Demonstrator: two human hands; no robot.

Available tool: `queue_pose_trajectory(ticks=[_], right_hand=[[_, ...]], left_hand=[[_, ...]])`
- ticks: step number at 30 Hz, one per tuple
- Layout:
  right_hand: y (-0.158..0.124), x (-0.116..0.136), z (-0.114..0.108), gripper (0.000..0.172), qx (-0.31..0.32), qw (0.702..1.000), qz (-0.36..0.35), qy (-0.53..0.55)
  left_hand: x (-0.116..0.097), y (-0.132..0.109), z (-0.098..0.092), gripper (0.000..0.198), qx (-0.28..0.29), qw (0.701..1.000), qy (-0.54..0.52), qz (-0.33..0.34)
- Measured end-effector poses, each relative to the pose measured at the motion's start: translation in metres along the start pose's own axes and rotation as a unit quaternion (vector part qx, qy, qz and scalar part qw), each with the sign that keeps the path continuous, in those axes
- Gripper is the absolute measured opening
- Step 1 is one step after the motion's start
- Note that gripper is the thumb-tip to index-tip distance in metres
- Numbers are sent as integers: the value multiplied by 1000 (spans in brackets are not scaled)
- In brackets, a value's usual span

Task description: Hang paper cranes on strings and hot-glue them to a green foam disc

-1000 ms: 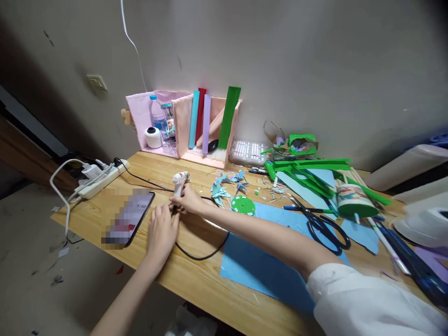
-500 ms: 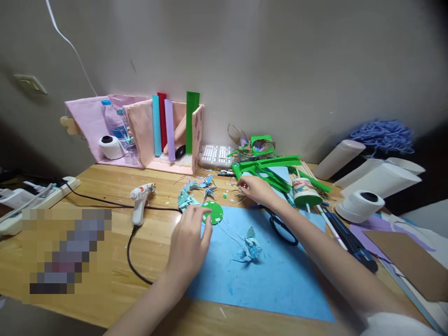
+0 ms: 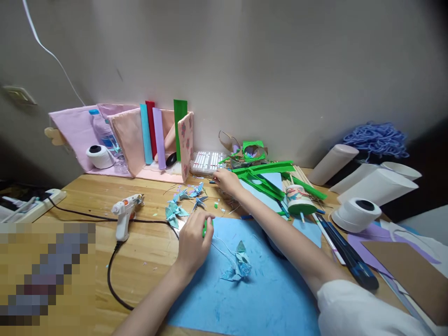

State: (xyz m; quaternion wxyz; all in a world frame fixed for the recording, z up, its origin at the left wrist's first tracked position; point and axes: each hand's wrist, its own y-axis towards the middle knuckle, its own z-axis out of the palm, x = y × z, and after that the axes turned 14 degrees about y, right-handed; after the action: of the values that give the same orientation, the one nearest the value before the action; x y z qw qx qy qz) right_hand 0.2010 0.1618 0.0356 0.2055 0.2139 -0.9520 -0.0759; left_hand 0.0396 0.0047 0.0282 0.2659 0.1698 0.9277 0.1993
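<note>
My left hand (image 3: 195,243) has its thumb and fingers closed on a green disc (image 3: 207,227), which is mostly hidden behind them. Pale strings (image 3: 226,249) run from the disc to a folded blue paper crane (image 3: 241,265) lying on the blue sheet (image 3: 266,289). At the back of the table my right hand (image 3: 227,181) reaches down with curled fingers over a dark pen (image 3: 212,182); only the pen's end shows. Several more blue paper cranes (image 3: 174,211) lie on the wood beyond my left hand.
A white glue gun (image 3: 122,218) stands at left, its black cord trailing over the table. Markers (image 3: 208,160) in a case, green paper strips (image 3: 264,179) and a decorated cup (image 3: 299,199) lie behind. Right are a cutter (image 3: 346,252), a thread spool (image 3: 355,214) and brown card (image 3: 406,273).
My right hand has moved left and farther back, onto the dark pen. My left hand has closed on the green disc, which now shows less. The view has shifted slightly.
</note>
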Motion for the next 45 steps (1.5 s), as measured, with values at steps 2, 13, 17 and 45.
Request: queue_pose_trajectory(ticks=[2,13,17,45], right_hand=[[20,4,8,23,16,1000,-11,-15],[51,1,43,24,78,995,-24,-50],[48,0,44,24,53,998,-11,-35],[27,-1,37,18,6,999,-5,38]], left_hand=[[7,-1,-1,17,-25,1000,-5,-16],[17,-2,-9,17,-83,995,-18,-53],[16,-2,-14,19,-92,994,-21,-50],[16,-1,-15,18,-83,993,-2,-78]])
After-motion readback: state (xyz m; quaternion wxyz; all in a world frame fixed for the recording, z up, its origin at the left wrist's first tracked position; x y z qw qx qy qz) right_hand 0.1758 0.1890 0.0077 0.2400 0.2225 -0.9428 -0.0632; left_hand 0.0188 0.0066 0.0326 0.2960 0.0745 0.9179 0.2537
